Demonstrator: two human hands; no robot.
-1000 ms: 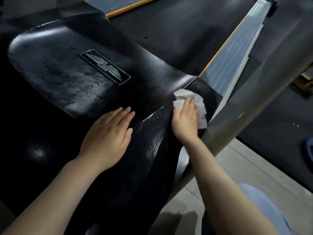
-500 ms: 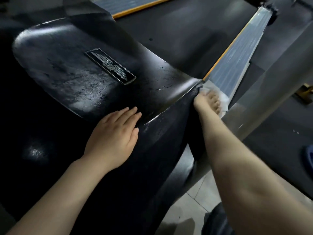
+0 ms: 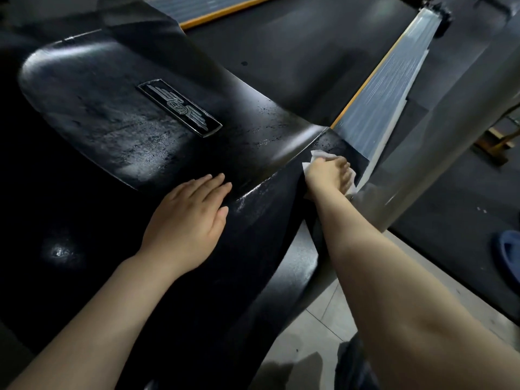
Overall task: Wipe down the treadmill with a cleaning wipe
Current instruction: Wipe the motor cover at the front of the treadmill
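On the black treadmill hood [image 3: 118, 130], near its right edge beside the silver side rail [image 3: 380, 97], a white wipe [image 3: 319, 156] is pressed by the right hand [image 3: 327, 175], fingers curled over it; the left hand [image 3: 188, 220] is laid flat, released.

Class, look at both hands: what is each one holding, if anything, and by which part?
The right hand presses the white wipe beneath its curled fingers; the left hand holds nothing, resting flat on the black cover.

White wipe [image 3: 319, 155] — glossy black treadmill cover [image 3: 112, 122], orange-edged silver side rail [image 3: 380, 94].
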